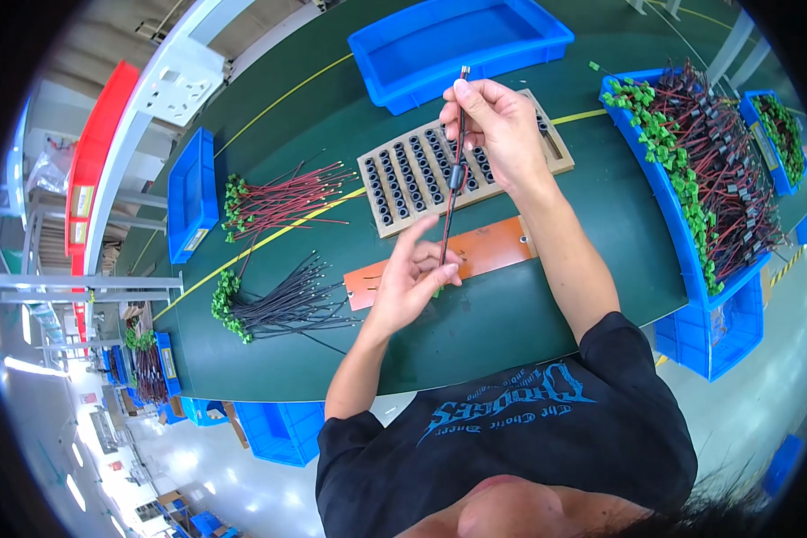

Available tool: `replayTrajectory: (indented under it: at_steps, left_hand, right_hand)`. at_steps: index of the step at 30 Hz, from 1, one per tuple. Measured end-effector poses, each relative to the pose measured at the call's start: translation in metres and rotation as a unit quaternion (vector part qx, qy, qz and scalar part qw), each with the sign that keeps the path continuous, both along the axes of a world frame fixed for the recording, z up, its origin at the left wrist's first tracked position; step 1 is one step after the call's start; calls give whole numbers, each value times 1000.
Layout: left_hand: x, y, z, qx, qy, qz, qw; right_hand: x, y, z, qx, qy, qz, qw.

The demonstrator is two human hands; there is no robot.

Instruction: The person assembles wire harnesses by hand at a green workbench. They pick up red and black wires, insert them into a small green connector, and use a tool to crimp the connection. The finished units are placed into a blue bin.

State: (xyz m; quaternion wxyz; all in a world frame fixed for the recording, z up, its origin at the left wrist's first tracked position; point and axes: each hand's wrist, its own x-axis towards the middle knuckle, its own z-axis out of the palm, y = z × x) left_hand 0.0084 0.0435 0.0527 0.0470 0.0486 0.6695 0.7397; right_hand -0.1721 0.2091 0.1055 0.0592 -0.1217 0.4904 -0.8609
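Both hands grasped one wire pair (453, 184): right hand (498, 125) clenched its top, left hand (412, 282) its lower end. Below it, the hole tray (403, 184) looked unfilled; many wires (726, 170) waited right.

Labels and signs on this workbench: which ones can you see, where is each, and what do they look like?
Label on the small blue bin: a pale rectangular sticker on its near end, left of the red wire bundle.
Label on a far blue bin at the table's left end: a small pale rectangle.
Sign on the red rail: a pale yellowish card, far left.
No screens show; the hands hold only a wire.
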Motion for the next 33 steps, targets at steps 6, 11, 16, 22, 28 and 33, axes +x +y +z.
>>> replayTrajectory:
  at_steps: [6, 11, 16, 22, 28, 33]
  left_hand:
    - [8, 0, -12, -187, 138, -95, 968]
    - [23, 16, -33, -68, 44, -54, 995]
    - [32, 27, -43, 30, 65, -27, 997]
    - [43, 37, -46, 49, 75, -22, 996]
    - [57, 41, -49, -31, 116, -41, 992]
    - [51, 1, -34, -76, 121, -95, 985]
  right_hand:
    - [-12, 5, -8, 24, -13, -5, 1000]
    - [-17, 8, -11, 42, -15, -33, 998]
    - [-17, 0, -19, -8, -37, -18, 999]
    - [-14, -6, -25, -57, -83, -7, 995]
    - [1, -21, -19, 51, -6, 7, 999]
    - [28, -30, 3, -48, 5, 89, 995]
